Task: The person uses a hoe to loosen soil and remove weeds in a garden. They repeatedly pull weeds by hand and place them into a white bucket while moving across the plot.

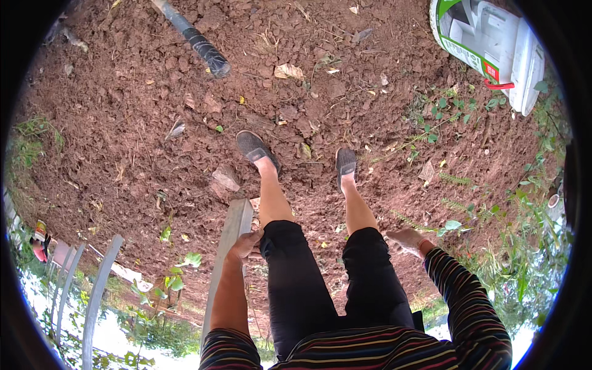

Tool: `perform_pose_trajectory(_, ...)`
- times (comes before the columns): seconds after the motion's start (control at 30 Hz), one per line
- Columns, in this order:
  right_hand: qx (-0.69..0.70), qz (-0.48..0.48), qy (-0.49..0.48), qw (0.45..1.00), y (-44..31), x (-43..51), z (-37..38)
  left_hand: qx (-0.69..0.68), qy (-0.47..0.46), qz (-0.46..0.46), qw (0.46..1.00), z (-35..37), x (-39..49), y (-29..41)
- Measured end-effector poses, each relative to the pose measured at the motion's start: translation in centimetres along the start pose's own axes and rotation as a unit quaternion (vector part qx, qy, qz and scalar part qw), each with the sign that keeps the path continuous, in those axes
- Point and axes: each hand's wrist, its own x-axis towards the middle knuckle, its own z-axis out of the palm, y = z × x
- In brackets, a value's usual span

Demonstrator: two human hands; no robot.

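Note:
My left hand [248, 246] is at the rolled hem of the black trousers [296, 277], beside one knee, its fingers partly hidden. A grey post [229, 249] stands right behind that hand; whether they touch I cannot tell. On the other side, my right hand [407, 242] is near the other trouser hem, fingers loosely apart, with nothing seen in it. Dark slip-on shoes, one [257, 149] turned outward and the other [346, 166] nearly straight, rest on reddish, clumpy soil [185, 138].
A dark pole end [208, 52] lies at the top. A white plastic bucket [490, 46] with green print and a red handle grip is at upper right. Near the post is a stone [225, 178]. More posts [99, 296] stand lower left; leafy plants [518, 240] grow at right.

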Motion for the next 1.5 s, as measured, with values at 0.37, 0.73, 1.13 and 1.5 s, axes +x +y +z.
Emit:
perform_pose_trajectory(0.37,-0.016,-0.772,0.028,0.635,-26.9,-22.4,17.5,-0.4,-0.076,0.396,0.823,3.8,-7.3,19.0)
perform_pose_trajectory(0.73,-0.236,-0.778,0.16,0.56,-32.4,-17.3,19.9,-0.697,-0.151,0.283,0.641,2.7,-8.7,25.2)
perform_pose_trajectory(1.13,-0.154,-0.751,0.037,0.641,-25.2,-23.2,25.7,-0.81,-0.096,0.168,0.554,-2.3,-4.8,22.1)
perform_pose_trajectory(1.5,0.027,-0.569,0.027,0.821,-32.5,-22.4,22.5,-0.682,-0.09,0.341,0.64,0.0,-8.9,21.2)
